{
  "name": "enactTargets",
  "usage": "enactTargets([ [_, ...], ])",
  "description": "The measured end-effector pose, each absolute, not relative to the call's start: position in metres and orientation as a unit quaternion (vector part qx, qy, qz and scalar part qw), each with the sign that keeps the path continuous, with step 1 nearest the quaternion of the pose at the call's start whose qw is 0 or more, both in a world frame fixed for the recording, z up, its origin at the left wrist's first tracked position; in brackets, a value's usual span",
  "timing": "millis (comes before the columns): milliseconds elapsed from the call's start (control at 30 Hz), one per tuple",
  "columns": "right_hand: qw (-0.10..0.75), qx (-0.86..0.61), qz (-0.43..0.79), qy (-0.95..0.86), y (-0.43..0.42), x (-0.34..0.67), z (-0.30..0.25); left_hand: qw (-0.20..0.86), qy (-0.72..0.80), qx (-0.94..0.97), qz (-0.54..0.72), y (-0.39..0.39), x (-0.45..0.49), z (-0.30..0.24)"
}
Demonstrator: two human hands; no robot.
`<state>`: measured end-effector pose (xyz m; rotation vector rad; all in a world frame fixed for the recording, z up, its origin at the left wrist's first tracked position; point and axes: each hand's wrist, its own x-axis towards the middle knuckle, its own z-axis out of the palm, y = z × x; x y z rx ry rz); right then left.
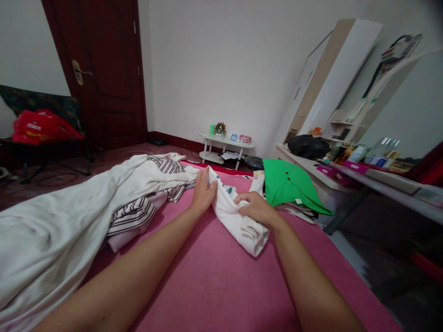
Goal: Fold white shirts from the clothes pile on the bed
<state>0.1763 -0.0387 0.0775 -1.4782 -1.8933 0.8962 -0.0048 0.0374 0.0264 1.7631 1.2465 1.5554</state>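
Far to the left of the hands a large white sheet point(51, 230) lies in soft, heavy folds, with a striped garment point(133, 214) in brown and white bands crumpled against its near edge, just left of the left hand. The left hand point(203, 191) lies palm down, its fingers curled over the upper fold of a white garment point(230, 214). This is limp, thin cloth with small teal marks near the top, and it runs as a long rumpled strip between the two hands. The right hand point(254, 207) is closed on the same cloth lower down, where the fabric bunches into thick rolls by the wrist. Both hands are clamped on it, near each other but not touching. Beneath them spreads a flat pink cover point(214, 276) with a fine, matte weave. Just right of the right hand sits a bright green shirt point(287, 184), smooth and folded to a rough triangle. Beyond it, a black bag point(308, 146) slumps on a pale shelf top.
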Motion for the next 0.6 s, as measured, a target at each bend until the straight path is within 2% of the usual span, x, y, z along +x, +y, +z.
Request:
enactTargets([
  [100, 0.155, -0.528, 0.364, -0.751, -0.052, 0.176, 0.098, 0.156, 0.479, 0.712, 0.489, 0.048, -0.02, 0.02],
  [200, 0.102, -0.548, 0.285, -0.78, -0.058, 0.172, 0.102, 0.145, 0.506, 0.73, 0.436, 0.053, -0.025, 0.008],
  [433, 0.044, -0.627, 0.005, -0.778, -0.061, 0.126, 0.075, 0.189, 0.534, 0.606, 0.558, 0.062, -0.029, -0.002],
  [500, 0.059, -0.645, -0.04, -0.761, -0.062, 0.118, 0.068, 0.212, 0.556, 0.553, 0.583, 0.065, -0.032, -0.002],
  [600, 0.14, -0.656, -0.037, -0.741, -0.062, 0.12, 0.062, 0.235, 0.563, 0.509, 0.607, 0.068, -0.036, -0.002],
])
